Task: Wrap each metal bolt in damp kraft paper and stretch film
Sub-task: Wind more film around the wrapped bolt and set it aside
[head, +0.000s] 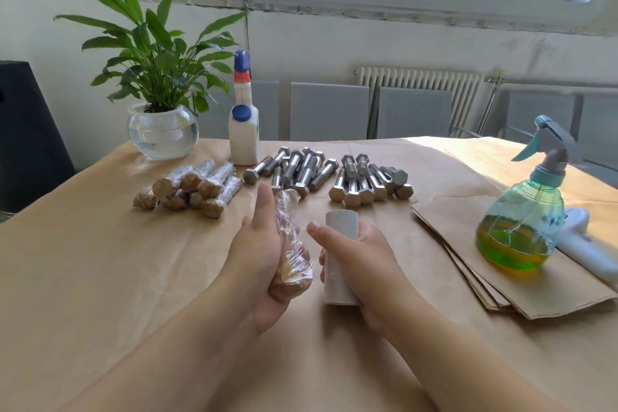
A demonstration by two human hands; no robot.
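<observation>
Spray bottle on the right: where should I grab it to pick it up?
Probably by the narrow neck under the trigger head of the spray bottle, coming from its right side. It stands upright, its belly is wide and round, and the nozzle points left, so a hand would wrap the neck more easily than the belly.

head view, looking forward-down, close over table [100, 278]

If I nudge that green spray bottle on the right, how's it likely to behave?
The spray bottle is round-bellied and under half full of liquid, so it probably slides rather than tips. Its trigger head sits high, so a push up there might rock it. The clear plastic looks smooth, perhaps slippery on the kraft sheets.
</observation>
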